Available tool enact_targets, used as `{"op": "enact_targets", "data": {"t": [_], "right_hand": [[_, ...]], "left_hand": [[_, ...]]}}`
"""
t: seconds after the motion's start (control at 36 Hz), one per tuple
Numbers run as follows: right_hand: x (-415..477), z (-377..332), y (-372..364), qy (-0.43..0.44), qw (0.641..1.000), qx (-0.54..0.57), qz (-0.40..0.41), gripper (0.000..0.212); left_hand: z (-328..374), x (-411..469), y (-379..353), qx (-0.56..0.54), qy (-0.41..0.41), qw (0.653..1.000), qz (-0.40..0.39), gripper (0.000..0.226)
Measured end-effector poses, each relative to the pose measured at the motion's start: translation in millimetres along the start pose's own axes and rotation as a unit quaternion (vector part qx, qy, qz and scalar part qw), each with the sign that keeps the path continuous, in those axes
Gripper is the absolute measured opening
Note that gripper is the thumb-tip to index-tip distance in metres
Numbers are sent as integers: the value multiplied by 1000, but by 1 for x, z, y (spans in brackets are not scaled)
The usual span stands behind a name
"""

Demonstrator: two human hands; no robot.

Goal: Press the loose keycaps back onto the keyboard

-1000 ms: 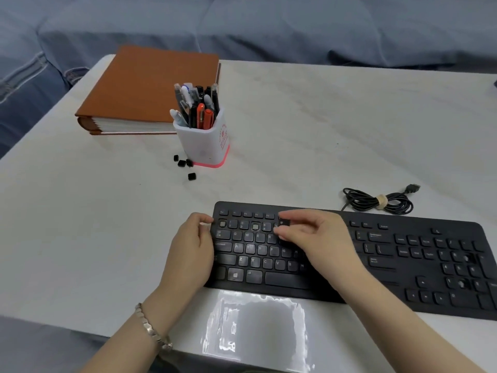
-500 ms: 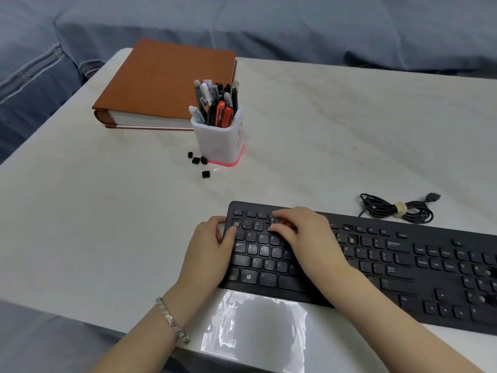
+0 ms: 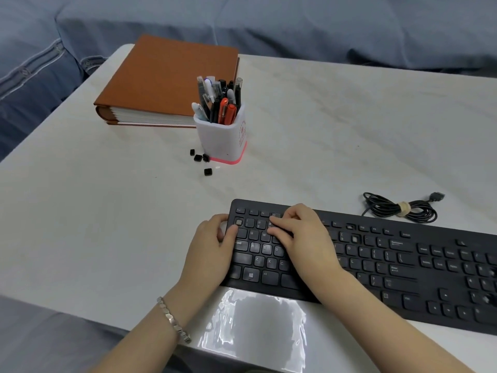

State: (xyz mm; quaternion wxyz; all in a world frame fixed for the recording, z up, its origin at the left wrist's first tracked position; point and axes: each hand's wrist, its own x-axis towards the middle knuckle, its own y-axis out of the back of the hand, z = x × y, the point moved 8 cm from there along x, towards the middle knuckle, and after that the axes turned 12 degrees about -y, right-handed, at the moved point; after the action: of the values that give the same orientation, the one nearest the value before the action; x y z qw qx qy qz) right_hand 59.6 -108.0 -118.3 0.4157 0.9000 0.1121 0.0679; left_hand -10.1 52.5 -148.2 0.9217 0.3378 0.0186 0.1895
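Items as I log them from the head view:

1. Keyboard (image 3: 403,267), black, flat on the white worktop (image 3: 107,211) at the near edge. I see a bare socket (image 3: 238,221) at its top-left.
2. Loose keycaps (image 3: 198,158): three just beside the pen pot (image 3: 222,135), a fourth (image 3: 208,172) slightly nearer me. All sit well apart from the keyboard.
3. Left hand (image 3: 212,246): grips the keyboard's left end, thumb on the keys.
4. Right hand (image 3: 304,238): fingers bent, tips down on the number row. I cannot tell whether they hold a keycap.
5. Brown binder (image 3: 166,76), behind the pot.
6. Coiled cable (image 3: 398,208), behind the keyboard.
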Motion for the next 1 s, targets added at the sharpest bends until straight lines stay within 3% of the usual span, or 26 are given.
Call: {"op": "enact_targets", "data": {"t": [0.14,0.19,0.28,0.33,0.44,0.56,0.83,1.0], "right_hand": [[-8,-5,-9,54,993,-100,-17,23],[-13,-10,-9,112,982,-154,5,43],[-19,-16,-6,194,954,-215,80,23],[-20,-18,-5,196,949,-230,95,35],[-23,-16,-7,201,945,-233,114,39],[-25,-13,-8,193,945,-235,120,38],[-26,-1,0,135,979,-140,61,35],[-31,11,11,77,997,-1,-17,32]], "left_hand": [[-1,0,-2,-6,14,1000,-8,20],[-3,0,0,-39,41,998,-4,26],[-5,-2,7,-157,98,982,34,36],[-2,1,12,-228,91,968,51,41],[7,3,17,-389,71,917,58,44],[27,2,23,-431,14,902,28,28],[71,-9,31,-490,-20,870,-50,27],[72,-10,29,-424,-25,904,-37,15]]}}
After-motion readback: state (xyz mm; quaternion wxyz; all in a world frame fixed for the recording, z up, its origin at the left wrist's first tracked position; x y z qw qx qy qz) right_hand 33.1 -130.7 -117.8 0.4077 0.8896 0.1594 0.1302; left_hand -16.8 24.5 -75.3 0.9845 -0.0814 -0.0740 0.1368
